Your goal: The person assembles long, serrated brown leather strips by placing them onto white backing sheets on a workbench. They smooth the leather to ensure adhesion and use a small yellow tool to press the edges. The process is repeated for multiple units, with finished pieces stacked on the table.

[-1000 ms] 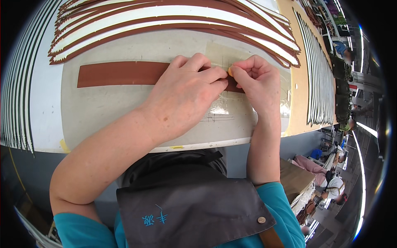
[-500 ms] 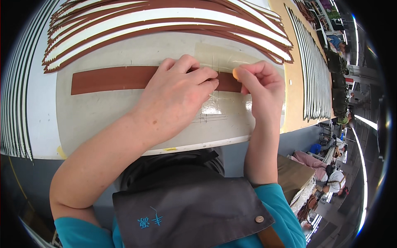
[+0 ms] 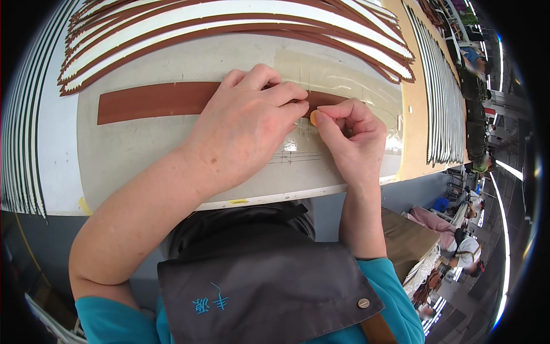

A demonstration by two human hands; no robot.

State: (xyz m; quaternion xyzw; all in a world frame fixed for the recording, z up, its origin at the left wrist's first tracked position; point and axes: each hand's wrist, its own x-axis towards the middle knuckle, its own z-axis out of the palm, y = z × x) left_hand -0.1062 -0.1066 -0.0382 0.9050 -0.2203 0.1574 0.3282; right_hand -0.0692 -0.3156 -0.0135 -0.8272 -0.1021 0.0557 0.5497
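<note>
A long reddish-brown strip (image 3: 154,102), leather-like, lies flat across a grey work mat (image 3: 137,155). My left hand (image 3: 246,114) rests over its middle, fingers reaching right and bent slightly down onto it. Close by those fingertips, my right hand (image 3: 355,137) is pinched at the strip's near edge. A small rounded yellow-orange piece (image 3: 313,118) shows at the right thumb and forefinger; its kind is too small to tell. The strip's right end is partly hidden behind the right hand. Clear film with thin drawn lines (image 3: 292,157) lies under the strip there.
Brown strips with white faces (image 3: 229,23) are fanned along the far side. Dark-edged white strips stand in rows at the left (image 3: 28,126) and right (image 3: 438,97). The table's front edge (image 3: 275,198) runs before my apron (image 3: 258,286). People sit working at far right.
My right hand has moved left and slightly nearer me along the strip, bringing the yellow-orange piece close to the left fingertips. The left hand keeps its place on the strip.
</note>
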